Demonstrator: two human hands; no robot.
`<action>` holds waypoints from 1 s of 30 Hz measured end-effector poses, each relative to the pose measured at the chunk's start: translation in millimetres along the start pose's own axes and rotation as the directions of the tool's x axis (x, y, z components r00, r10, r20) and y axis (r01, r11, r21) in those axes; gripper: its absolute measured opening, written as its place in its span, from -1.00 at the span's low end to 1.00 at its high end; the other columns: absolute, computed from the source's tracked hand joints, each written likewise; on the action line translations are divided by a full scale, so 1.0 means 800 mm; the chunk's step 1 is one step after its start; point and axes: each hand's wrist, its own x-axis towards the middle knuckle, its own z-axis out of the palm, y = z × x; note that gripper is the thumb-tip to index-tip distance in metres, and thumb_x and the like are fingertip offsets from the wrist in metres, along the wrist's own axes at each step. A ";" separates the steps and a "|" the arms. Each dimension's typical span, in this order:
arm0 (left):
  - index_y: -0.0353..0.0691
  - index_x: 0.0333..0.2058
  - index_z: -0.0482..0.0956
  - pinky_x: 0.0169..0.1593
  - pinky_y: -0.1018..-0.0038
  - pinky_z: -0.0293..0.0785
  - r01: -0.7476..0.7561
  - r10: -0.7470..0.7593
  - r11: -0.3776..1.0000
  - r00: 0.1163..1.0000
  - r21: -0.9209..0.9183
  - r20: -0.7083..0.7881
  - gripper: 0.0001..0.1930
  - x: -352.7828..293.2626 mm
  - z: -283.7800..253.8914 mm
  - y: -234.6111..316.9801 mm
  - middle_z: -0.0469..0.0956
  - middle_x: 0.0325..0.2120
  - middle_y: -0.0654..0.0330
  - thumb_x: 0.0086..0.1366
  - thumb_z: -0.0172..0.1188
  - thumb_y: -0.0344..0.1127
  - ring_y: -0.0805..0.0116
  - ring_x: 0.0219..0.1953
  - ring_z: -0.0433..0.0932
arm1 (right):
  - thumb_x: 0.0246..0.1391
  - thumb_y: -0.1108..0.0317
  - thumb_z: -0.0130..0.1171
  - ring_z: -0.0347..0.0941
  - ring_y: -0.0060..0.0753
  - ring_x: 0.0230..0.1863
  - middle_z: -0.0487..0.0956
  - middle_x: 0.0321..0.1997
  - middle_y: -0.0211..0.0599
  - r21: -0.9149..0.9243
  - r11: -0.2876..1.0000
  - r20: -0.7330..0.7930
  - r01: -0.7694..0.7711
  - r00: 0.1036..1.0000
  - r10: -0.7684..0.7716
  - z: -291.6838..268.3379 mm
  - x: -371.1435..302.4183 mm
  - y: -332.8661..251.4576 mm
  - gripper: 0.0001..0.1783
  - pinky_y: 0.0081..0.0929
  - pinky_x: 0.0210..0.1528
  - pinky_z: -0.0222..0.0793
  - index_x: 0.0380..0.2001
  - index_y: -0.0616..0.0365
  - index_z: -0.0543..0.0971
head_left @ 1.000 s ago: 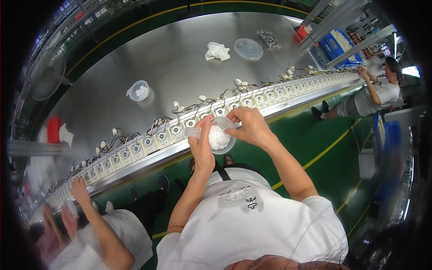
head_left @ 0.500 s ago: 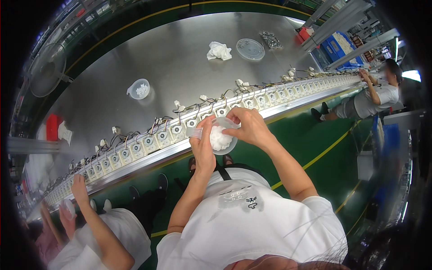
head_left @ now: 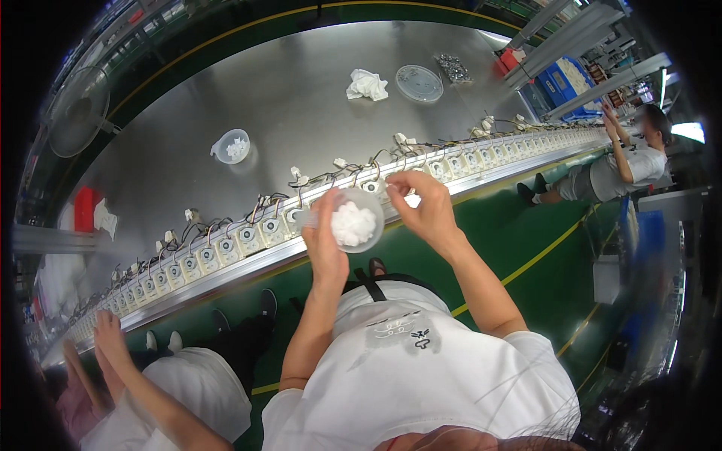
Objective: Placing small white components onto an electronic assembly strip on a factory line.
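Observation:
My left hand (head_left: 326, 244) is closed round the side of a translucent plastic cup (head_left: 375, 210), holding it in front of me at the rail's near edge. Small white pieces (head_left: 353, 224) are heaped inside the cup. Just to the right, my right hand (head_left: 426, 207) has its thumb and fingertips drawn together in a pinch beside the row of fixtures. A bit of white (head_left: 412, 201) shows under its curled fingers, too small to name. Behind both hands runs a long rail with a row of cream square units (head_left: 249, 234), each with a round dark centre and wires.
On the metal table (head_left: 301, 98) are another cup with white pieces (head_left: 237, 146), a crumpled white cloth (head_left: 367, 85), a round clear lid (head_left: 419, 83) and a bag of small metal parts (head_left: 453, 68). Co-workers stand at the rail to my left and far right.
My right hand has come out of the cup and moved up and right to the rail. The cup, in my left hand, has shifted slightly left.

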 end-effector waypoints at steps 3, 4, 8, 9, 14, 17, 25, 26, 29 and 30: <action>-0.36 -0.06 0.51 0.04 0.47 0.40 -0.027 0.032 0.998 0.994 0.051 -0.102 -0.68 0.015 -0.013 0.026 0.54 -0.16 0.14 0.35 0.05 -0.25 0.38 -0.08 0.51 | 0.00 0.46 0.25 0.47 -0.54 -0.44 0.61 -0.45 -0.37 0.195 0.902 0.093 -0.385 0.923 0.373 0.004 -0.004 0.014 -0.87 -0.58 -0.36 0.31 -0.34 0.22 0.60; -0.37 -0.08 0.52 0.02 0.48 0.41 -0.083 0.085 0.996 0.990 0.025 -0.108 -0.69 0.019 -0.019 0.033 0.54 -0.18 0.14 0.34 0.07 -0.25 0.38 -0.11 0.51 | 0.01 0.44 0.24 0.45 -0.57 -0.44 0.61 -0.45 -0.40 0.201 0.859 0.157 -0.471 0.881 0.446 0.007 -0.006 0.023 -0.87 -0.57 -0.36 0.32 -0.33 0.23 0.61; -0.39 -0.04 0.48 0.07 0.43 0.38 -0.138 0.136 0.990 0.979 0.002 -0.152 -0.62 0.024 -0.029 0.056 0.51 -0.11 0.11 0.35 0.04 -0.18 0.33 -0.03 0.48 | 0.01 0.43 0.22 0.56 -0.35 -0.41 0.62 -0.44 -0.15 0.199 0.859 0.203 -0.471 0.878 0.435 0.027 -0.019 0.044 -0.82 -0.50 -0.31 0.45 -0.29 0.25 0.62; -0.39 0.02 0.43 0.14 0.40 0.33 -0.145 0.144 0.989 0.977 0.004 -0.159 -0.57 0.025 -0.034 0.061 0.49 -0.04 0.08 0.36 0.03 -0.14 0.30 0.03 0.45 | 0.01 0.43 0.22 0.56 -0.35 -0.41 0.62 -0.44 -0.15 0.200 0.859 0.206 -0.471 0.877 0.433 0.030 -0.019 0.042 -0.82 -0.50 -0.31 0.45 -0.29 0.25 0.62; -0.39 0.06 0.41 0.16 0.36 0.32 -0.148 0.142 0.989 0.972 -0.016 -0.188 -0.53 0.023 -0.035 0.077 0.46 -0.01 0.03 0.35 0.05 -0.11 0.27 0.07 0.42 | -0.07 0.47 0.26 0.54 -0.13 -0.43 0.59 -0.49 -0.12 0.034 0.973 0.042 -0.227 0.973 0.226 0.046 -0.017 0.040 -0.90 -0.37 -0.33 0.45 -0.42 0.25 0.63; -0.39 0.01 0.43 0.09 0.38 0.40 -0.155 0.147 0.988 0.967 -0.021 -0.210 -0.58 0.020 -0.032 0.079 0.50 -0.08 0.07 0.37 0.02 -0.13 0.31 -0.01 0.47 | -0.13 0.48 0.28 0.52 -0.14 -0.45 0.57 -0.51 -0.16 0.000 0.978 0.001 -0.208 0.978 0.208 0.055 -0.020 0.045 -0.92 -0.34 -0.37 0.43 -0.48 0.23 0.63; -0.40 0.03 0.41 0.11 0.37 0.39 -0.163 0.161 0.987 0.970 0.007 -0.182 -0.55 0.024 -0.034 0.078 0.49 -0.06 0.05 0.37 0.02 -0.11 0.29 0.00 0.47 | -0.13 0.49 0.31 0.51 -0.30 -0.38 0.58 -0.42 -0.25 -0.128 0.988 0.026 -0.089 0.995 0.093 0.062 -0.026 0.048 -0.89 -0.36 -0.32 0.33 -0.44 0.20 0.62; -0.40 0.03 0.41 0.11 0.37 0.39 -0.163 0.162 0.987 0.970 0.008 -0.181 -0.55 0.025 -0.034 0.079 0.49 -0.06 0.05 0.37 0.02 -0.11 0.29 0.00 0.47 | -0.14 0.49 0.31 0.50 -0.33 -0.36 0.58 -0.41 -0.28 -0.215 0.976 0.009 0.021 1.000 -0.019 0.062 -0.028 0.046 -0.87 -0.34 -0.28 0.28 -0.43 0.18 0.61; -0.40 0.04 0.40 0.11 0.37 0.38 -0.155 0.152 0.988 0.972 -0.005 -0.177 -0.54 0.027 -0.036 0.081 0.48 -0.05 0.04 0.36 0.02 -0.11 0.29 0.02 0.46 | -0.14 0.49 0.30 0.44 -0.36 -0.32 0.57 -0.39 -0.36 -0.317 0.931 0.004 0.180 0.982 -0.188 0.061 -0.030 0.034 -0.83 -0.33 -0.23 0.15 -0.38 0.15 0.60; -0.40 0.05 0.39 0.14 0.35 0.35 -0.158 0.154 0.987 0.972 -0.011 -0.176 -0.53 0.027 -0.036 0.082 0.47 -0.03 0.03 0.36 0.03 -0.11 0.27 0.05 0.43 | -0.14 0.49 0.30 0.44 -0.36 -0.32 0.57 -0.39 -0.36 -0.316 0.932 0.002 0.180 0.982 -0.189 0.061 -0.032 0.034 -0.83 -0.33 -0.23 0.15 -0.38 0.15 0.60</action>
